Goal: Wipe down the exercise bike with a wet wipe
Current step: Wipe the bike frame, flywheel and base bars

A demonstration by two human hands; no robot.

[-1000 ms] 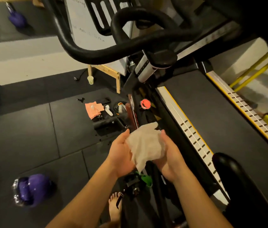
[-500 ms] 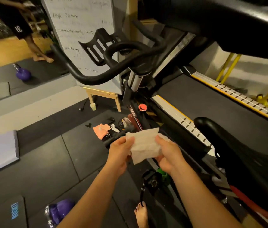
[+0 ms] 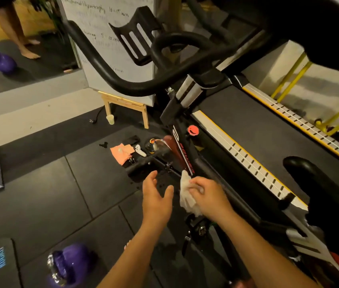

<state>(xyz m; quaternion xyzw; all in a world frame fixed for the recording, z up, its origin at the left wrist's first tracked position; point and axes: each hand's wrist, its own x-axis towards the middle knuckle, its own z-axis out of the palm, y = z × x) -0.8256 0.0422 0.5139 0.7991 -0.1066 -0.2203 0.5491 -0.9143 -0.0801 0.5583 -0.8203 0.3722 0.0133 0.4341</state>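
The right hand (image 3: 208,196) grips the wet wipe (image 3: 186,197) bunched into a pad, just beside the exercise bike's frame tube (image 3: 183,151), likely readied for rubbing; the left hand (image 3: 157,197) hovers alongside, fingers slack, holding nothing

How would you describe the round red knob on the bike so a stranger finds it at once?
Find the black exercise bike and follow its silver post down from the handlebar. There, on the side of the frame facing the treadmill, sits the knob. It is the only round, bright orange-red part; the frame around it is black.
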